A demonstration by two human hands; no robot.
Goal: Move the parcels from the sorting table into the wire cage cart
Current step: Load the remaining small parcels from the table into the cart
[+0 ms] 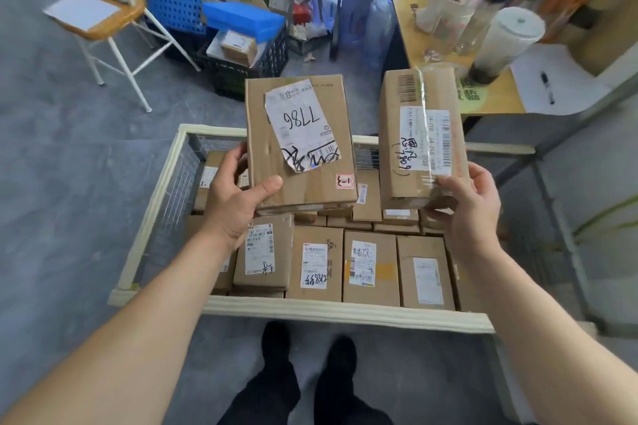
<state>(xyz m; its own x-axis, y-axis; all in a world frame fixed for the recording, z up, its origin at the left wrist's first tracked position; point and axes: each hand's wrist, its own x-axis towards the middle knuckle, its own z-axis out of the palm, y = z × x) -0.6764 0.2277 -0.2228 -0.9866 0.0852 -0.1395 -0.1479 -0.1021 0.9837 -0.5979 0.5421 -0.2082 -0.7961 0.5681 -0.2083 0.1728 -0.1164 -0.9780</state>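
Note:
My left hand grips the near left corner of a brown parcel with a torn white label marked 7786. My right hand holds the near end of a second, taped brown parcel with a barcode label. Both parcels hang side by side above the wire cage cart, which has a cream frame and mesh walls. Inside the cart, several labelled cardboard parcels lie packed in rows below my hands.
A yellow table with bottles and cups stands at the back right, with white paper and a pen. A chair, a black crate and blue bins stand at the back left. My feet stand just before the cart.

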